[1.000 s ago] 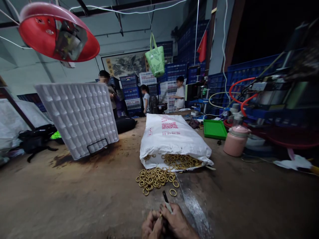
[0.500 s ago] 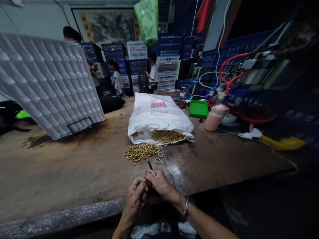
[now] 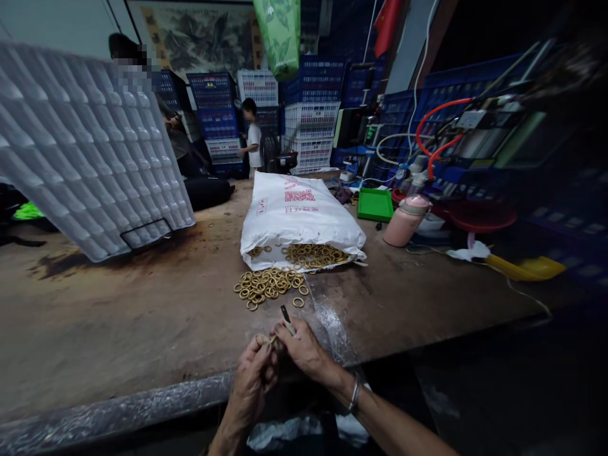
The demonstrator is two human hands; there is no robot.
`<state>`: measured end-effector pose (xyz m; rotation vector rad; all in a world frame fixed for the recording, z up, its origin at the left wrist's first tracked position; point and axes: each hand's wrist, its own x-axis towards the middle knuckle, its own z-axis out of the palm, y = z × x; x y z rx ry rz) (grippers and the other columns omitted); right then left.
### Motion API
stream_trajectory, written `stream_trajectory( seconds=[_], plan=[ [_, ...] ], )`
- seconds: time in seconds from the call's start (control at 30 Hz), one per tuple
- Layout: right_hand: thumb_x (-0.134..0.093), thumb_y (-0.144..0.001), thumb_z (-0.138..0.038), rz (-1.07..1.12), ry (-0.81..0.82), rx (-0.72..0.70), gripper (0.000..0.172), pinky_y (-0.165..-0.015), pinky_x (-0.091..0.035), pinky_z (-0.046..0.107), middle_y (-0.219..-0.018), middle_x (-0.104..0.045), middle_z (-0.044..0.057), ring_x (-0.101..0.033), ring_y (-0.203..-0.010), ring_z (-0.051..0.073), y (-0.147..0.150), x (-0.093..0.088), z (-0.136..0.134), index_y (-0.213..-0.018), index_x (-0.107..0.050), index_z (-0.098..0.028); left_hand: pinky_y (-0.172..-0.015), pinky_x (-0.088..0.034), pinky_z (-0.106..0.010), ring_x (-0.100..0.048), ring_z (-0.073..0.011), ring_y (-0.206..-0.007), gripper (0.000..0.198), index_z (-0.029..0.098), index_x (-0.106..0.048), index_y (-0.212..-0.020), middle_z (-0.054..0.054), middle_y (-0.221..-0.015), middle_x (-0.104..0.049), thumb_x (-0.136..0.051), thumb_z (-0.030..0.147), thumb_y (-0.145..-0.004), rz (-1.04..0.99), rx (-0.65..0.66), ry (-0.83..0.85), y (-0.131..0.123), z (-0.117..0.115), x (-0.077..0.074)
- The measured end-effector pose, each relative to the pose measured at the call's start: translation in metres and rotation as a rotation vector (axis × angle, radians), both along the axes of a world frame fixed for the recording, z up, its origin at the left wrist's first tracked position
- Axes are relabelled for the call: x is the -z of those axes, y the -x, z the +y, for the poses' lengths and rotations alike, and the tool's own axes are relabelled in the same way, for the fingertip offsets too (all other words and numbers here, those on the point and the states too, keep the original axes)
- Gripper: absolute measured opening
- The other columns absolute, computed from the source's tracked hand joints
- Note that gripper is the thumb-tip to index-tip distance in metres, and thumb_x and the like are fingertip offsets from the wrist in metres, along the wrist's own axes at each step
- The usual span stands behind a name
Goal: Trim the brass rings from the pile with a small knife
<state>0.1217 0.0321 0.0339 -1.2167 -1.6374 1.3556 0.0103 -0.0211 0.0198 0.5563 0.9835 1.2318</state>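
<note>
Desk: broad, brown, worn and stained, foil-wrapped along the near edge. All places below are taken from the sack.

Moulded tray: white, many-pocketed, propped at a tilt well to the left of the sack.

Sack: white, red print on top, lying flat mid-desk with its open mouth toward the wearer. Stacked crates and people on foot stand far behind it.

Pink jar stands near the sack's right side. A green tray lies between the two, slightly further back.

Loose rings: brass-coloured, spilled in a low heap touching the sack's mouth, with more showing inside it.

Left hand: in front of the sack, at the near desk edge, fingertips pressed together on a single ring.

Right hand: just beside the left hand, closed around a thin blade tool whose dark tip points up toward the sack. A bangle sits on the wrist.

Handling, as a judgement: the ring looks small, rigid and light, and its smooth metal is likely slippery, so it could easily flick away. Best held by the outer rim between thumb and forefinger, with the bore and one face left free. It is too small in this view to tell whether the tool touches it.
</note>
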Motion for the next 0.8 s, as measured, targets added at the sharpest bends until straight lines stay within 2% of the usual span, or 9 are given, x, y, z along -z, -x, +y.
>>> stream_trajectory(
  seconds=[0.1,0.2,0.33,0.47,0.67,0.8],
  plan=[
    [-0.039,-0.081,-0.027,-0.154,-0.16,-0.009,0.019,-0.054,-0.032,0.019,-0.059,-0.048,-0.003,-0.044,-0.055,0.01,-0.004,0.006,-0.001,-0.072,-0.052,-0.017,-0.037,-0.017,-0.014,-0.026,-0.0004,-0.036,0.03,0.02,-0.043,-0.074,0.009,-0.055,-0.047,-0.063,0.042,-0.07,-0.016,0.014,-0.002,0.001,-0.002,-0.003],
    [-0.04,-0.076,-0.015,-0.312,-0.312,-0.115,0.012,-0.054,-0.03,0.019,-0.061,-0.052,-0.002,-0.045,-0.057,0.01,-0.008,0.01,-0.004,-0.071,-0.051,-0.018,-0.038,-0.018,-0.014,-0.029,-0.0005,-0.038,0.03,0.019,-0.044,-0.074,0.008,-0.058,-0.049,-0.062,0.043,-0.07,-0.018,0.016,-0.016,0.001,-0.002,-0.004],
    [-0.039,-0.063,-0.006,-0.481,-0.401,-0.196,0.022,-0.055,-0.028,0.021,-0.065,-0.055,0.0,-0.046,-0.059,0.012,-0.01,0.013,-0.008,-0.075,-0.052,-0.018,-0.04,-0.02,-0.014,-0.032,-0.0011,-0.04,0.032,0.019,-0.044,-0.075,0.008,-0.056,-0.048,-0.065,0.043,-0.068,-0.029,-0.009,0.0,0.001,-0.001,-0.004],
    [-0.037,-0.058,-0.004,-0.554,-0.44,-0.219,0.031,-0.058,-0.029,0.022,-0.07,-0.057,0.001,-0.048,-0.064,0.013,-0.01,0.014,-0.008,-0.081,-0.053,-0.018,-0.04,-0.022,-0.014,-0.032,-0.0018,-0.04,0.032,0.019,-0.045,-0.075,0.008,-0.055,-0.046,-0.065,0.042,-0.067,-0.022,-0.007,-0.013,0.002,-0.001,-0.001],
    [-0.037,-0.058,-0.004,-0.617,-0.42,-0.234,0.035,-0.061,-0.03,0.022,-0.077,-0.059,0.003,-0.051,-0.07,0.014,-0.01,0.012,-0.008,-0.086,-0.052,-0.018,-0.04,-0.022,-0.014,-0.031,-0.0019,-0.04,0.031,0.018,-0.045,-0.073,0.009,-0.053,-0.043,-0.065,0.042,-0.068,0.015,-0.016,-0.013,0.002,0.0,0.003],
    [-0.037,-0.057,-0.004,-0.668,-0.42,-0.236,0.036,-0.059,-0.028,0.023,-0.075,-0.059,0.002,-0.051,-0.068,0.014,-0.009,0.009,-0.009,-0.086,-0.053,-0.018,-0.04,-0.022,-0.015,-0.029,-0.0025,-0.04,0.033,0.019,-0.045,-0.071,0.009,-0.052,-0.041,-0.065,0.044,-0.066,0.021,-0.019,-0.033,0.002,0.001,0.006]
  ],
)
